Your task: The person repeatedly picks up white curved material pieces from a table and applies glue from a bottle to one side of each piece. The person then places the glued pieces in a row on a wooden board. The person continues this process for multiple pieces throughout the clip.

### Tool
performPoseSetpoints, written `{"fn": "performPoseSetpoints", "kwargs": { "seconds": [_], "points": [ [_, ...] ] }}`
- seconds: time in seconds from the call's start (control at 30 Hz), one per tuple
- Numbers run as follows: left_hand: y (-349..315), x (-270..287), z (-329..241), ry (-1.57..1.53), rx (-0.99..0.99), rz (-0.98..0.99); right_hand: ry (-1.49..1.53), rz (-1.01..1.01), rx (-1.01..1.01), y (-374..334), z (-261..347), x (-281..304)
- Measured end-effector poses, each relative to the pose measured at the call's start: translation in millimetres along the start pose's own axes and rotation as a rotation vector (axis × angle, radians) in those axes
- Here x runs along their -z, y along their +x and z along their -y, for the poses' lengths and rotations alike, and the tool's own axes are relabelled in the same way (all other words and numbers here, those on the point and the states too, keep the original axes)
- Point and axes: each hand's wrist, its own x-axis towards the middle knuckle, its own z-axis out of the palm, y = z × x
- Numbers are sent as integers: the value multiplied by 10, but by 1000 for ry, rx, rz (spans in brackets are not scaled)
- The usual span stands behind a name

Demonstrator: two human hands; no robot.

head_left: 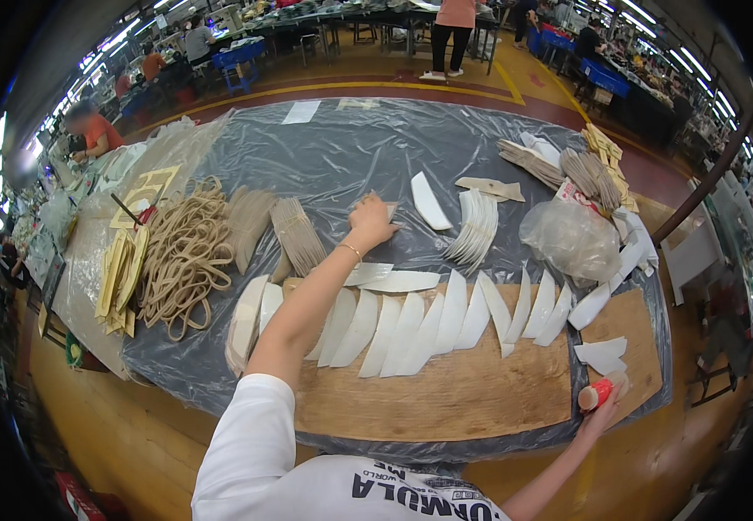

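My left hand [371, 219] reaches far across the plastic-covered table, fingers bent down around a small beige piece [391, 209], mostly hidden by the hand. Just left of it lies a fanned stack of beige strips [297, 234]. At the lower right, my right hand [612, 402] is wrapped round a red cylinder with a pale tan end [597, 394]; its exact kind does not show. Between my arms, a row of white curved pieces [411, 334] overlaps along the far part of a wooden board [446, 399].
Coiled beige cord [187, 252] and yellow strips [121, 276] lie at the left. Further right are a white curved piece [429, 201], a white stack [475, 227] and a clear plastic bag [570, 240]. White scraps [602, 354] sit near my right hand. Other people work beyond the table.
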Motion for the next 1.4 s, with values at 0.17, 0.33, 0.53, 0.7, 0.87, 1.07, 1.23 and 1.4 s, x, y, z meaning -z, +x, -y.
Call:
{"fn": "performPoseSetpoints", "kwargs": {
  "seconds": [0.17,0.33,0.53,0.7,0.87,1.07,1.23,1.4],
  "points": [
    [144,184,154,-168,96,150,-67,101,-137,19,-8,84],
    [-158,1046,392,-1742,31,359,-40,63,-90,25,-35,96],
    [-1059,1645,462,-2057,-58,326,-92,59,-106,45,-12,58],
    [-1696,1721,730,-2190,15,167,-191,175,-94,145,-4,122],
    [-2509,1680,1417,-2229,284,-451,-208,137,-37,238,-61,100],
    [-3451,1054,2270,-2078,777,-1282,-270,108,29,269,-87,69],
    [-3752,507,2514,-1692,790,-1479,-302,109,69,270,-80,97],
    [-3878,504,2476,-499,1054,-1239,-263,147,48,293,-73,142]
  ]
}}
